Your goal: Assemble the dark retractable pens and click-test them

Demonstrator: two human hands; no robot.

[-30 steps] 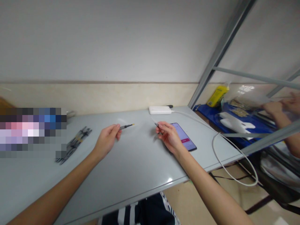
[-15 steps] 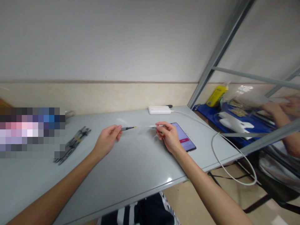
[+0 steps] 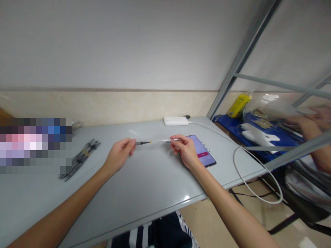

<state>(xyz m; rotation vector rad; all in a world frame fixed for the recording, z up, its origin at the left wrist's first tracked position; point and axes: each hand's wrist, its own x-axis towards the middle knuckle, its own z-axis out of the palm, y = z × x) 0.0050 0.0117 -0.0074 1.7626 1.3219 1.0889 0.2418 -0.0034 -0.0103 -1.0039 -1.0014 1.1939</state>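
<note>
My left hand (image 3: 121, 151) is closed, pinching a dark grey pen part (image 3: 142, 143) whose narrow end is yellowish and faces right. Opposite it, my right hand (image 3: 183, 148) pinches a thin, clear, silvery tube (image 3: 162, 140) that looks like a pen refill and extends left. The two ends face each other almost in line above the desk; whether they touch is too fine to tell. Below and behind my right hand lies a phone (image 3: 203, 151) with its screen lit. Several dark grey pens (image 3: 80, 160) lie in a bundle to the left of my left hand.
A white power bank (image 3: 176, 121) with a white cable (image 3: 240, 179) looping off the desk (image 3: 124, 206) sits near the wall. Right of the metal post (image 3: 243, 51), another person's arm (image 3: 315, 137) is over a blue surface with a yellow package (image 3: 239, 105). Far left is pixelated.
My left hand has shifted slightly right with the pen part, and my right hand slightly left with the tube. Their facing ends are a little closer.
</note>
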